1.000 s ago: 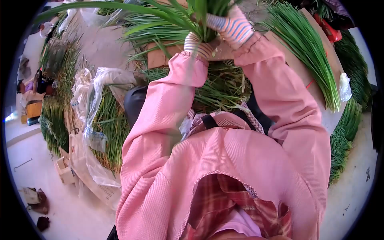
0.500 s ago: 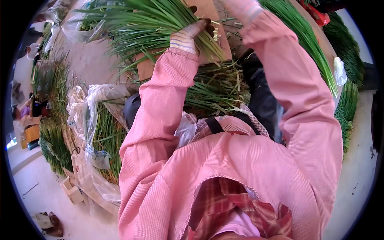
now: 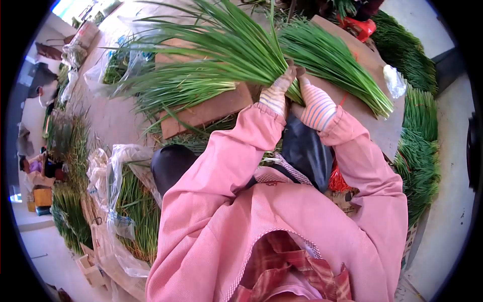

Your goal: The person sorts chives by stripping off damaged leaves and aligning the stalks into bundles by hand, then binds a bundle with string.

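Both my hands wear striped gloves with dark fingertips. My left hand (image 3: 278, 93) is closed round the lower part of a bunch of long green leaves (image 3: 236, 48), which fans out to the upper left. Close beside it, my right hand (image 3: 317, 104) has its fingers at the stem end of the same bunch. Under the bunch, more green leaves (image 3: 201, 90) lie on a brown board (image 3: 204, 113). Another green bundle (image 3: 337, 63) rests on a flat board (image 3: 372, 108) to the right of my hands.
A clear plastic bag (image 3: 116, 186) with green stalks stands at the left. Piled green bundles (image 3: 421, 146) line the right side. A red bag (image 3: 358, 29) and a white plastic bag (image 3: 394, 80) are at the upper right. Red strands (image 3: 339, 178) hang near my right knee.
My right hand has come back from the upper right to the bunch. My left hand has moved right with the bunch, and the view has turned toward the right side.
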`<state>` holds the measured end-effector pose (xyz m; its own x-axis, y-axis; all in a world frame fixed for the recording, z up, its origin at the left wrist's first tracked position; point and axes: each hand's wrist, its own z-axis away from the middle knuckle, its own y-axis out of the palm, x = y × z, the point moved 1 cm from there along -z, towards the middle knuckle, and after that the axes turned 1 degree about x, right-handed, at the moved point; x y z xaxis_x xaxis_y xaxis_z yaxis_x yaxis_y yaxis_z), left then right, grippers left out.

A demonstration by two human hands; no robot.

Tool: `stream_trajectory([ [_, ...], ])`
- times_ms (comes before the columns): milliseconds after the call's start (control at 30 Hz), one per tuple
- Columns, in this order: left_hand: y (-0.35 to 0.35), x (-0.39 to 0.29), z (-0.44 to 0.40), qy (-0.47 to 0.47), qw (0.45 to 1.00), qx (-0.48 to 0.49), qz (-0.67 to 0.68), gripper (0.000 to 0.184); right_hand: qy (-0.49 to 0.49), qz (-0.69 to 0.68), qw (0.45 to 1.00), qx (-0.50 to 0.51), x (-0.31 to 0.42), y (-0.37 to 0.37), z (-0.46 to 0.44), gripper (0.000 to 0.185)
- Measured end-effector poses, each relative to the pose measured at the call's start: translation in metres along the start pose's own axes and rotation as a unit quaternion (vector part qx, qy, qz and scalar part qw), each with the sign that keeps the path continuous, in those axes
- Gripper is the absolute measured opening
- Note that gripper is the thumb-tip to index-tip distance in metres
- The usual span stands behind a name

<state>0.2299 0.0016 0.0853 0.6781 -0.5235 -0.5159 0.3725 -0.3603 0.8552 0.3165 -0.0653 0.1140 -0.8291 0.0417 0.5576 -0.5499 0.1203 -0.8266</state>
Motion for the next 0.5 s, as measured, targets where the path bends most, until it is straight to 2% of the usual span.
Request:
stream_trajectory([
  [33,0.002,0.014,-0.007,0.031,0.998,-0.056,0.002,0.029,0.006,0.000,1.000,-0.006,-0.008,-0.006,0.010,0.051],
  [67,0.000,0.025,-0.009,0.023,0.998,-0.051,0.001,0.029,-0.025,0.031,0.999,-0.020,-0.018,-0.011,0.020,0.046],
  [100,0.005,0.028,-0.006,-0.031,0.996,-0.041,0.076,0.026,-0.054,0.061,0.996,-0.032,-0.027,-0.015,0.031,0.042],
  [133,0.007,0.030,-0.003,-0.087,0.984,-0.034,0.151,0.024,-0.043,0.061,0.997,-0.035,-0.034,-0.020,0.043,0.042],
  [167,-0.002,0.038,-0.011,-0.148,0.960,-0.065,0.228,0.021,-0.010,0.079,0.997,0.008,-0.041,-0.026,0.056,0.042],
  [200,-0.001,0.041,-0.008,-0.107,0.969,-0.094,0.201,0.019,0.025,0.097,0.994,0.051,-0.047,-0.030,0.070,0.041],
  [233,0.001,0.045,-0.005,-0.118,0.966,-0.113,0.200,0.019,-0.011,0.089,0.996,0.017,-0.052,-0.029,0.087,0.042],
  [267,0.003,0.050,0.000,-0.137,0.962,-0.130,0.198,0.018,0.061,0.082,0.992,0.080,-0.059,-0.026,0.097,0.049],
  [333,0.002,0.061,0.001,-0.137,0.965,-0.144,0.170,0.019,0.021,0.076,0.995,0.067,-0.109,0.010,0.122,0.060],
  [400,-0.014,0.073,-0.017,-0.146,0.961,-0.195,0.134,0.023,0.059,0.037,0.994,0.082,-0.093,-0.022,0.137,0.065],
  [467,-0.025,0.089,-0.036,-0.184,0.966,-0.124,0.133,0.024,0.092,0.081,0.990,0.072,-0.096,-0.046,0.139,0.059],
  [500,-0.019,0.091,-0.047,-0.169,0.962,-0.174,0.123,0.013,0.074,0.110,0.990,0.052,-0.106,-0.057,0.137,0.059],
])
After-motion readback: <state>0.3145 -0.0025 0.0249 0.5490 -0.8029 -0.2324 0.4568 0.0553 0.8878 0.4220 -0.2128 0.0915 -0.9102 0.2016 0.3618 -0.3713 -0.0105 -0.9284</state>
